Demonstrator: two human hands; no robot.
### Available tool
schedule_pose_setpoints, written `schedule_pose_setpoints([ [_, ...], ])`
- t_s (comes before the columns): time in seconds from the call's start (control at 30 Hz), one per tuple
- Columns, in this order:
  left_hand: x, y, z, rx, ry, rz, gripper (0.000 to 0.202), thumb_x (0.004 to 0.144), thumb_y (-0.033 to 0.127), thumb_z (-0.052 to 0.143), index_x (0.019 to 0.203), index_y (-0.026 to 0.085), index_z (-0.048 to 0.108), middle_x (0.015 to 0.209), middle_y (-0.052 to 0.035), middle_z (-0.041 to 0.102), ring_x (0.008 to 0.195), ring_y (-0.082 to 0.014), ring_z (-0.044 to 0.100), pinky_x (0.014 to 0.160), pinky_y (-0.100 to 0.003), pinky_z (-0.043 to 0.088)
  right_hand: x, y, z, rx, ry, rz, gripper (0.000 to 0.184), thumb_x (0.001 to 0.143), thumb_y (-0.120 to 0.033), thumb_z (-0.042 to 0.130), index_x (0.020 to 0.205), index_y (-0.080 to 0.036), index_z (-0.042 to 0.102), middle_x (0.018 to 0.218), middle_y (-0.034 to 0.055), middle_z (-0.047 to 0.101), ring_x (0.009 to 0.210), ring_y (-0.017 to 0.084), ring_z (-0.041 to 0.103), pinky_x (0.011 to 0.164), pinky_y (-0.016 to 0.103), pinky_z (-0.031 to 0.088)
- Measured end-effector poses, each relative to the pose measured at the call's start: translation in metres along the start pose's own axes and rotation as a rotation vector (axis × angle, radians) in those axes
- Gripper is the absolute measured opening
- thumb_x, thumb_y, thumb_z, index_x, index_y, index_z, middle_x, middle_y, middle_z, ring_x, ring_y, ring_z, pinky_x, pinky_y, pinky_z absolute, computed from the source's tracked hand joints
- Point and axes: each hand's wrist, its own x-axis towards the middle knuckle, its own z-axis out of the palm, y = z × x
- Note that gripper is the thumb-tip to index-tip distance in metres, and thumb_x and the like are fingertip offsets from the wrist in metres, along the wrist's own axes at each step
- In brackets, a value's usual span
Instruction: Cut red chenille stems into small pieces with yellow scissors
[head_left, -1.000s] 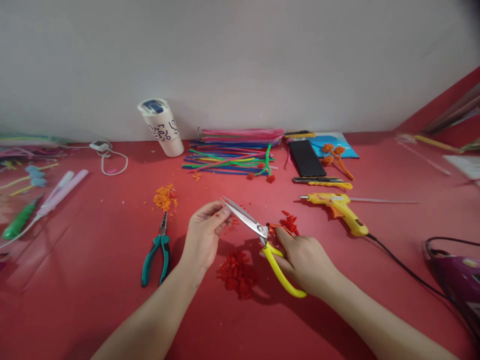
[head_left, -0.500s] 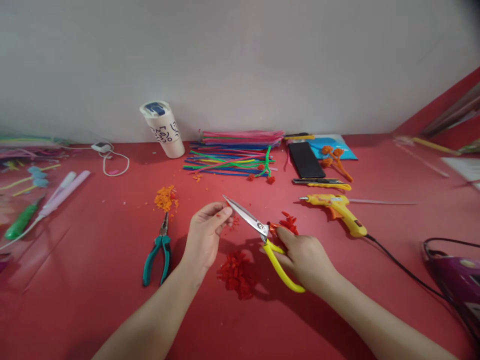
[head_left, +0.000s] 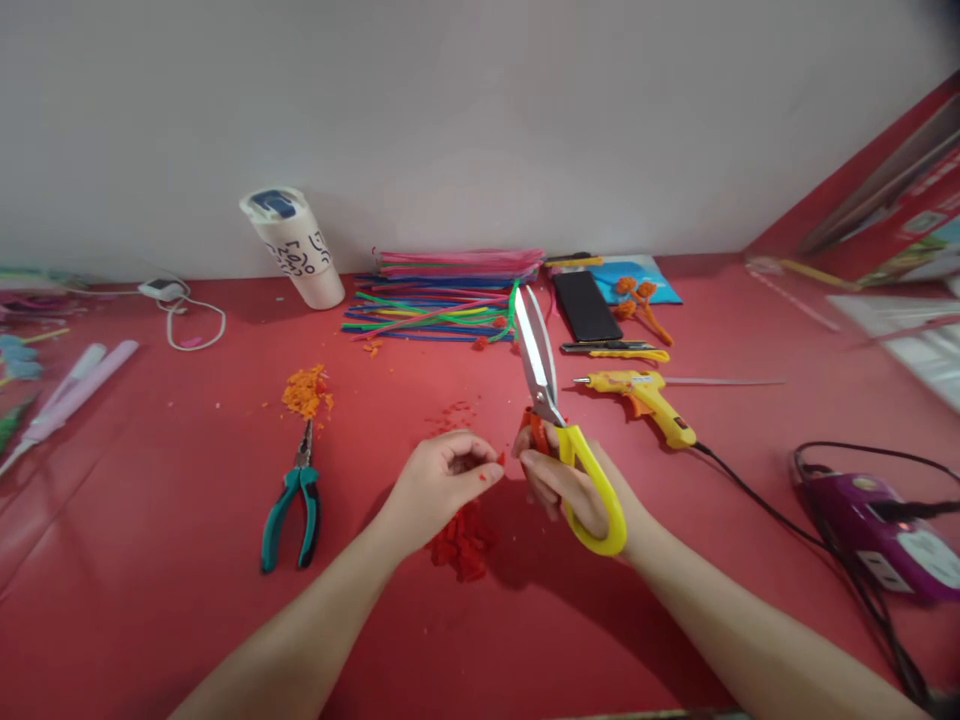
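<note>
My right hand (head_left: 570, 485) is wrapped round the scissors (head_left: 589, 495), which have yellow and orange-red handles. Their blades point up and away from me, nearly closed together. My left hand (head_left: 446, 490) pinches a small red piece (head_left: 502, 460) between thumb and fingertips, close to the fingers of my right hand. A tiny red scrap sticks to the left thumb. Below and partly behind my left hand lies a pile of red cut pieces (head_left: 465, 545). Fine red trimmings (head_left: 452, 412) are scattered on the red table just beyond.
Teal pliers (head_left: 292, 505) and orange scraps (head_left: 306, 392) lie left; a white tumbler (head_left: 296, 250) stands behind. Pipe cleaners (head_left: 442, 300) lie at the back. Rightward are a phone (head_left: 587, 307), a utility knife (head_left: 615, 350), a yellow glue gun (head_left: 645, 397) and a purple power strip (head_left: 885, 540).
The scissors have swung from pointing at my left fingers to pointing upward, away from the piece. My left hand has moved right, toward my right hand. The view has shifted slightly right.
</note>
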Motion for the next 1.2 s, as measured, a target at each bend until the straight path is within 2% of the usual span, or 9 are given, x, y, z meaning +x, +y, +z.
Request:
schedule_pose_setpoints([
  [0.1,-0.002,-0.002,0.005,0.055,-0.075,0.008,0.006,0.066,0.018,0.058,0.061,0.016,0.057,0.058,0.0027,0.05,0.056,-0.0091,0.044,0.055,-0.02,0.035,-0.001,-0.003,-0.002,0.095,-0.068,0.046,0.021,0.071,-0.039,0.048,0.072,-0.019,0.045,0.037,-0.0109,0.036,0.029,0.006,0.036,0.037,0.021,0.036],
  [0.27,-0.001,-0.005,0.005,0.015,-0.101,-0.017,0.004,0.063,0.018,0.06,0.06,0.016,0.06,0.058,0.0011,0.052,0.057,-0.0107,0.046,0.055,-0.021,0.036,-0.002,-0.008,-0.003,0.078,-0.041,0.176,0.013,0.068,-0.031,0.052,0.065,-0.019,0.046,0.036,-0.0109,0.036,0.028,0.005,0.034,0.029,0.017,0.027],
  [0.47,0.001,-0.007,0.005,-0.169,-0.157,-0.169,0.013,0.067,0.027,0.061,0.067,0.015,0.065,0.059,-0.0014,0.057,0.053,-0.0101,0.049,0.054,-0.022,0.039,-0.003,-0.002,0.002,0.085,-0.042,0.122,0.012,0.069,-0.03,0.05,0.067,-0.019,0.046,0.038,-0.0109,0.035,0.03,0.004,0.032,0.031,0.016,0.028],
  [0.57,0.001,-0.007,0.005,-0.162,-0.157,-0.194,0.01,0.065,0.025,0.062,0.065,0.015,0.064,0.057,0.0,0.056,0.05,-0.009,0.047,0.052,-0.021,0.037,-0.003,0.001,0.002,0.08,-0.025,0.11,0.012,0.07,-0.031,0.048,0.067,-0.02,0.044,0.039,-0.011,0.035,0.03,0.004,0.032,0.032,0.017,0.028],
  [0.73,0.005,-0.006,-0.005,0.078,0.013,-0.035,0.009,0.068,0.021,0.058,0.06,0.017,0.06,0.056,0.0024,0.053,0.055,-0.0103,0.046,0.055,-0.021,0.034,0.011,0.004,-0.027,-0.265,0.203,0.116,0.012,0.069,-0.031,0.043,0.064,-0.02,0.042,0.04,-0.0082,0.038,0.033,0.007,0.037,0.037,0.019,0.029],
  [0.9,0.014,-0.015,-0.022,0.347,0.219,0.194,0.019,0.075,0.026,0.051,0.059,0.018,0.061,0.062,-0.0006,0.054,0.059,-0.0129,0.047,0.057,-0.022,0.032,0.029,0.012,-0.058,-0.47,0.262,0.136,0.012,0.062,-0.026,0.048,0.055,-0.02,0.04,0.041,-0.0051,0.038,0.039,0.01,0.038,0.041,0.023,0.025],
  [1.03,0.019,-0.023,-0.03,0.6,0.289,0.29,0.019,0.073,0.02,0.053,0.054,0.018,0.055,0.057,0.0006,0.048,0.057,-0.0122,0.043,0.058,-0.024,0.031,0.035,0.021,-0.061,-0.595,0.302,0.105,0.018,0.062,-0.028,0.049,0.051,-0.021,0.036,0.043,-0.0038,0.037,0.042,0.01,0.034,0.044,0.024,0.021],
  [1.1,0.02,-0.025,-0.032,0.668,0.314,0.316,0.01,0.07,0.011,0.052,0.066,0.018,0.057,0.068,0.0001,0.05,0.06,-0.0116,0.044,0.06,-0.024,0.033,0.036,0.024,-0.059,-0.618,0.323,0.092,0.017,0.062,-0.028,0.048,0.052,-0.021,0.036,0.044,-0.0038,0.037,0.043,0.01,0.033,0.044,0.025,0.02],
  [1.2,0.021,-0.026,-0.034,0.7,0.305,0.327,0.019,0.066,0.004,0.047,0.072,0.018,0.058,0.086,-0.0019,0.05,0.067,-0.0109,0.048,0.061,-0.023,0.038,0.036,0.026,-0.055,-0.611,0.339,0.087,0.015,0.062,-0.027,0.047,0.055,-0.021,0.036,0.046,-0.0036,0.039,0.044,0.01,0.034,0.045,0.024,0.021],
])
